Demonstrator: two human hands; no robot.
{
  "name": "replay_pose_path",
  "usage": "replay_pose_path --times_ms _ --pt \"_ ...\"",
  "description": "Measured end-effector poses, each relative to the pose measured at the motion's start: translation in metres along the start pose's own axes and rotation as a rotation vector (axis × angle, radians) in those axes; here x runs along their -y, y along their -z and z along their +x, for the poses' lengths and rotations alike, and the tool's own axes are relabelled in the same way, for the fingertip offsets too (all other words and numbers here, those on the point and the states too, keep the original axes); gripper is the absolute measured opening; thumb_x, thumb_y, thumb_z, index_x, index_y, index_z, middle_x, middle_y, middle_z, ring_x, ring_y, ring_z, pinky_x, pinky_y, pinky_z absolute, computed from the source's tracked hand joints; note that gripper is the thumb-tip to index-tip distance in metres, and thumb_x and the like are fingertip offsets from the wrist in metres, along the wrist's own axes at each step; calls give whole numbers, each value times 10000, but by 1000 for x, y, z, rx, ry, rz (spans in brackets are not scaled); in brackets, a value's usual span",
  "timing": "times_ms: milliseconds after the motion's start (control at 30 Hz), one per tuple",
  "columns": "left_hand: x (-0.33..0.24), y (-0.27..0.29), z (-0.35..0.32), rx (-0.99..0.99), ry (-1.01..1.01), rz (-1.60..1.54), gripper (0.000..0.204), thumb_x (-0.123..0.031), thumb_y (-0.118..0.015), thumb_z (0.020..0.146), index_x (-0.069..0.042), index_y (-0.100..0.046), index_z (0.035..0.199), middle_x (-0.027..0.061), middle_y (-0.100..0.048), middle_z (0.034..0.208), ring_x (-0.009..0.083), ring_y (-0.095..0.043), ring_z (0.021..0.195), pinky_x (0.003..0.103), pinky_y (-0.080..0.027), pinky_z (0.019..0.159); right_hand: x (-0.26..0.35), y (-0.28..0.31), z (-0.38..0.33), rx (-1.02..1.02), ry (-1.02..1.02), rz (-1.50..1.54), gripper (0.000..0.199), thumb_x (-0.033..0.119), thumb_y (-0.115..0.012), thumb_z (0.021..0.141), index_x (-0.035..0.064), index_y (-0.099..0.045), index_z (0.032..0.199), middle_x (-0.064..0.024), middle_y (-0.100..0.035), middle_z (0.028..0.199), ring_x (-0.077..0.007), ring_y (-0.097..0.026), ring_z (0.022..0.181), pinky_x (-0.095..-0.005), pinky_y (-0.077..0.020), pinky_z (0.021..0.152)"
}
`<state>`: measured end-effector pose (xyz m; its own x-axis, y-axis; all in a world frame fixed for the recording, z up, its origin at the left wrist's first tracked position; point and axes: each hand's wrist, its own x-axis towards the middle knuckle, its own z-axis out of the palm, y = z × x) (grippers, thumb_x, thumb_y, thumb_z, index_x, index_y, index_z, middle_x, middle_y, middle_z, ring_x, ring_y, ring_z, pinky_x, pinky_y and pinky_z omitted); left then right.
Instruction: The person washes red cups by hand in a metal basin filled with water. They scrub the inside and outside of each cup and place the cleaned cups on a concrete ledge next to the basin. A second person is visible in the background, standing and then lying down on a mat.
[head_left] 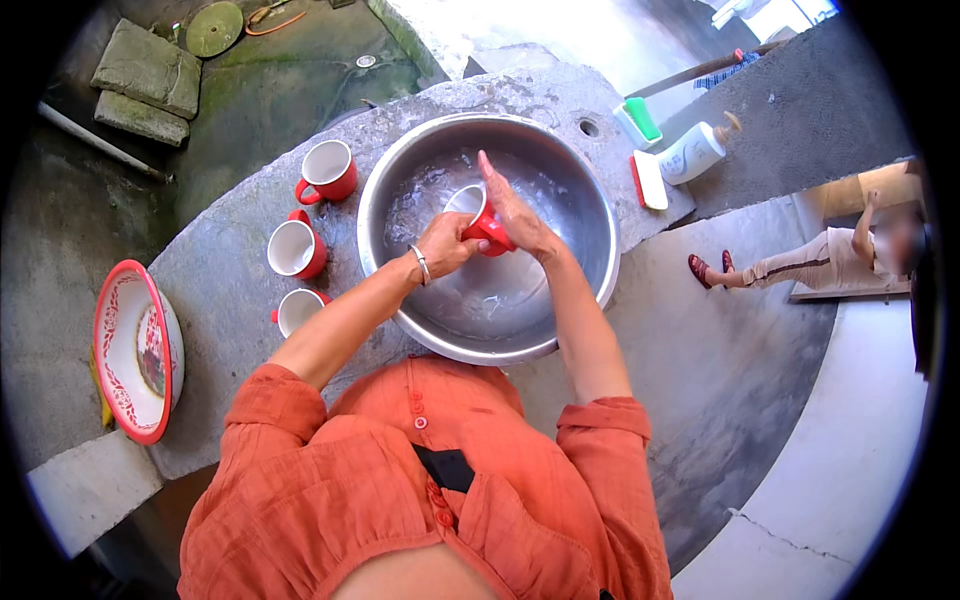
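Note:
My left hand (447, 243), with a bracelet at its wrist, is closed on a red mug (488, 226) with a white inside. The mug tilts over a wide metal basin (562, 190) that holds clear water. Against the mug's right side rests my right hand (518, 214), its fingers stretched out and pointing away from me. Left of the basin, three more red-and-white mugs stand in a row: a far mug (330, 168), a middle mug (297, 248) and a near mug (299, 312), partly behind my left forearm.
The basin sits on a grey stone slab (225, 235). A red-rimmed enamel bowl (128, 345) leans at the left. On the right are a green sponge (643, 118) in a dish, a red-and-white brush (649, 182) and a pump bottle (692, 153). Another person (820, 258) is farther right.

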<state>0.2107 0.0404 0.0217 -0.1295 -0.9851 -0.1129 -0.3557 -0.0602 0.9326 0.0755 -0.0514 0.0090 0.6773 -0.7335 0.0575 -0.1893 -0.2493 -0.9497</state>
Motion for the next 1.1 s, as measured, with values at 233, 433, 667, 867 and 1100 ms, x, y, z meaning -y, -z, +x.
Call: replay_pose_path --times_ms 233,433,667,867,1100 --pt "6 -8 2 -17 -39 -50 199 -69 -661 714 -23 -622 904 148 -625 766 230 -589 678 320 -438 646 13 0 -7 -3 40 126 486 398 -309 939 50 -482 1230 -94 -566 1089 -105 -499 953 -246 -379 868" --pt "-2 -4 -5 39 -407 145 214 -98 -690 705 -12 -585 870 132 -599 779 244 -584 708 327 -444 652 11 33 -4 150 -552 603 393 356 -429 908 -2 -571 988 -94 -608 872 -162 -584 766 -285 -481 734" --pt "4 2 4 340 -14 -648 306 -148 -654 755 26 -583 996 62 -623 884 128 -586 842 270 -467 756 -10 21 -4 -72 -761 565 379 369 -470 880 14 -563 785 -100 -595 712 -176 -577 597 -321 -488 594" --pt "22 -12 5 87 26 -246 170 -111 -638 766 25 -612 865 71 -633 764 105 -572 703 267 -449 663 6 -11 0 -176 -18 -389 552 442 -346 886 -34 -594 758 -230 -592 710 -304 -584 694 -425 -426 688" --pt "4 -4 0 146 -217 -106 143 -92 -627 783 20 -600 867 42 -628 755 74 -533 688 260 -436 633 5 26 5 19 -524 86 579 467 -349 902 -59 -586 944 -182 -626 841 -246 -602 741 -347 -460 699"
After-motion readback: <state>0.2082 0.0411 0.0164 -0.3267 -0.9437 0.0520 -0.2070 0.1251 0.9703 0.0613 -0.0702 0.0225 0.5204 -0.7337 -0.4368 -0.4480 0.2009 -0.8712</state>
